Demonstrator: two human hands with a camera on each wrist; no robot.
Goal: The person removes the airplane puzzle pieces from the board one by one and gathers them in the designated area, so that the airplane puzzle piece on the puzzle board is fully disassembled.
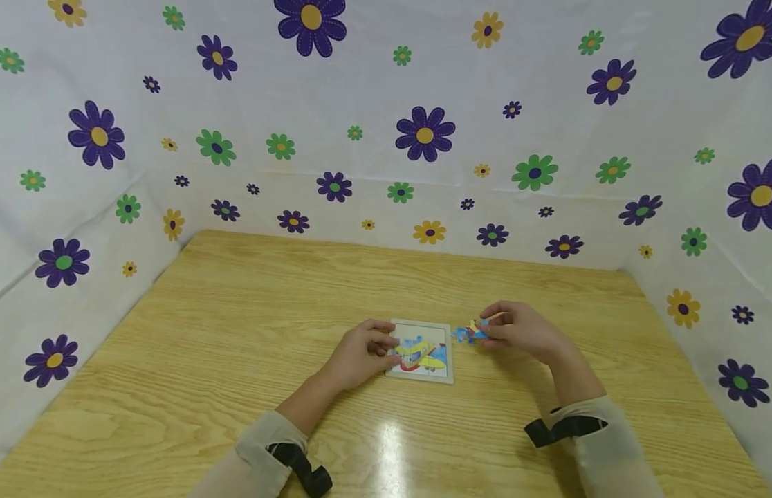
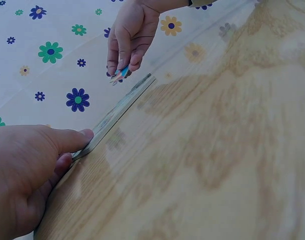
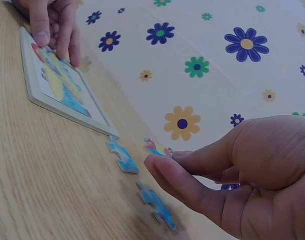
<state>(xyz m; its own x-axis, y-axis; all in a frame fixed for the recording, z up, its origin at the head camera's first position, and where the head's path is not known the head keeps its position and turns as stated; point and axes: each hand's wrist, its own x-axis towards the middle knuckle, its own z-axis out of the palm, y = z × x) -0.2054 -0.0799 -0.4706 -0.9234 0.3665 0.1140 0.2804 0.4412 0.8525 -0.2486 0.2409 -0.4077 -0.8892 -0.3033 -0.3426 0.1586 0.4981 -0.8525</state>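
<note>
A square jigsaw puzzle tray [image 1: 451, 354] with a pale border lies flat on the table, showing a yellow airplane picture. At its left edge, my left hand [image 1: 361, 354] holds the tray, with the thumb on the border and curled fingers touching it. Right of the tray, my right hand [image 1: 524, 330] pinches a small puzzle piece [image 3: 157, 148] between thumb and finger, raised off the table. Beneath that hand in the right wrist view lie two loose blue pieces: one piece [image 3: 123, 158] close to the tray corner, another piece [image 3: 157, 204] nearer the camera.
The wooden table [image 1: 268, 297] has a light grain and a bright reflection at the front. A white cloth [image 1: 373, 90] printed with purple, green and yellow flowers rises along the back and both sides. Black straps [image 1: 566, 427] cross both sleeves.
</note>
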